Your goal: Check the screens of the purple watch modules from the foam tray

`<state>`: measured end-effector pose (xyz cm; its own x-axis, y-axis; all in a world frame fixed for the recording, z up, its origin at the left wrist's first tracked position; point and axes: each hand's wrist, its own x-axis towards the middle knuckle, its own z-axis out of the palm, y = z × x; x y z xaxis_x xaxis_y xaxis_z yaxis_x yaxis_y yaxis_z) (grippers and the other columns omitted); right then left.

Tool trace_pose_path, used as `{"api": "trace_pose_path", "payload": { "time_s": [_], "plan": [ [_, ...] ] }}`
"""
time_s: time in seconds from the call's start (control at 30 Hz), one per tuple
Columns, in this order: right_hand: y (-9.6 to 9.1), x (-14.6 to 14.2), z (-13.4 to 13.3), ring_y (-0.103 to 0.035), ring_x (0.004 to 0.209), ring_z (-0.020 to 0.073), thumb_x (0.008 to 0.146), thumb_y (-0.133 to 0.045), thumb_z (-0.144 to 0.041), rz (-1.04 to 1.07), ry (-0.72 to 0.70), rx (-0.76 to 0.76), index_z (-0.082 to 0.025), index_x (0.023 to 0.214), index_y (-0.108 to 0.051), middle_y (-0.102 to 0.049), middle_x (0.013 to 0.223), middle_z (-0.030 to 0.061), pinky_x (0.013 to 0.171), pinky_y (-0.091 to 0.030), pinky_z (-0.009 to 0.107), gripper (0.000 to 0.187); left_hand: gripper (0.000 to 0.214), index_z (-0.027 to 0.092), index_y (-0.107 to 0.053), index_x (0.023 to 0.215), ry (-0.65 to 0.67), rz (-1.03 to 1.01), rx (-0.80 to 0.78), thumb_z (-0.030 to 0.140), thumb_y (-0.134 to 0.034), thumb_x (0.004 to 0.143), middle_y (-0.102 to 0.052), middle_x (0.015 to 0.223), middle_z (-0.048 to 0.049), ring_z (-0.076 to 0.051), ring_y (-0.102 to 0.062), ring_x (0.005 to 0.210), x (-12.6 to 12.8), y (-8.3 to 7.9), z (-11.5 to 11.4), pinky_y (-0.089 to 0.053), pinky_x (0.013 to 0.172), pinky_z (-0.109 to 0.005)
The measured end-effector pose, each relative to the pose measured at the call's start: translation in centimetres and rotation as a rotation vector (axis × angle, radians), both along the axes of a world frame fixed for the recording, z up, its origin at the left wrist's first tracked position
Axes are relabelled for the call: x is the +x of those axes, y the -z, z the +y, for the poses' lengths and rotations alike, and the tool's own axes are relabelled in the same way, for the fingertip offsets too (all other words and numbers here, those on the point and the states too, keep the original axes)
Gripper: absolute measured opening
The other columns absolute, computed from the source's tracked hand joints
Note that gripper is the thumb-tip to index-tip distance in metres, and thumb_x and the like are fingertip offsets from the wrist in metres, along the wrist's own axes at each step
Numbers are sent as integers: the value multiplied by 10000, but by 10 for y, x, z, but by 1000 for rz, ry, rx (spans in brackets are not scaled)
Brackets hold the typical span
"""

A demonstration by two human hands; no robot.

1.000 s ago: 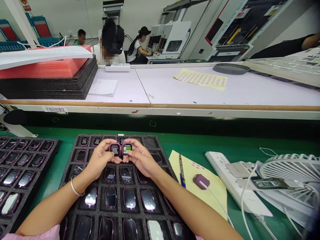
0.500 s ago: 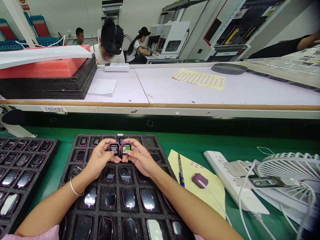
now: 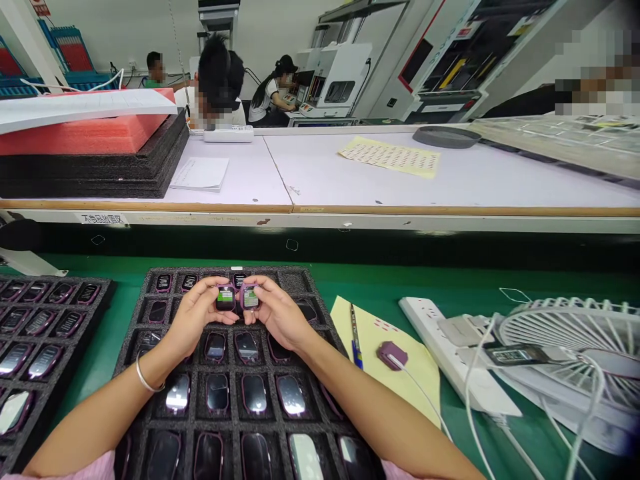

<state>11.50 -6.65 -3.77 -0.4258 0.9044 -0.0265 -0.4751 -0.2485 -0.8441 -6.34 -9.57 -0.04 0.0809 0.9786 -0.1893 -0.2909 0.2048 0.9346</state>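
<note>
Between the thumb and fingers of my left hand (image 3: 200, 310) is a purple-framed smartwatch body (image 3: 226, 299), its lit screen showing green and white. My right hand (image 3: 277, 310) pinches a second watch body (image 3: 249, 297) of the same kind, its screen pale with some green. The two watches are held side by side, faces up, nearly touching. Both hands are over a black foam tray (image 3: 235, 329) whose compartments hold many more purple-framed watches, such as one with a dark glossy screen (image 3: 255, 395). My forearms cover parts of the tray.
A second watch tray (image 3: 75, 343) lies left. To the right are yellow paper (image 3: 415, 380) with a pen (image 3: 356, 337) and a corded purple piece (image 3: 393, 355), a power strip (image 3: 460, 360) and a white fan (image 3: 565, 333). A raised shelf (image 3: 300, 173) runs behind; people sit beyond.
The left watch's screen has gone from white text on black to green and white. The right watch's screen now looks paler. Both hands stay in nearly the same place; the view has shifted slightly.
</note>
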Motion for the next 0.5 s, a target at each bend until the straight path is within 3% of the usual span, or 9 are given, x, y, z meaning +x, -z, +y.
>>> {"api": "trace_pose_path", "payload": {
  "time_s": [0.5],
  "plan": [
    [2, 2, -1, -601, 551, 115, 780, -813, -361, -61, 25, 56, -227, 1058, -594, -634, 816, -30, 554, -439, 257, 378, 348, 185, -624, 1078, 49, 47, 48, 286, -706, 755, -698, 964, -30, -202, -750, 658, 0, -2, -2, -614, 678, -338]
  ]
}}
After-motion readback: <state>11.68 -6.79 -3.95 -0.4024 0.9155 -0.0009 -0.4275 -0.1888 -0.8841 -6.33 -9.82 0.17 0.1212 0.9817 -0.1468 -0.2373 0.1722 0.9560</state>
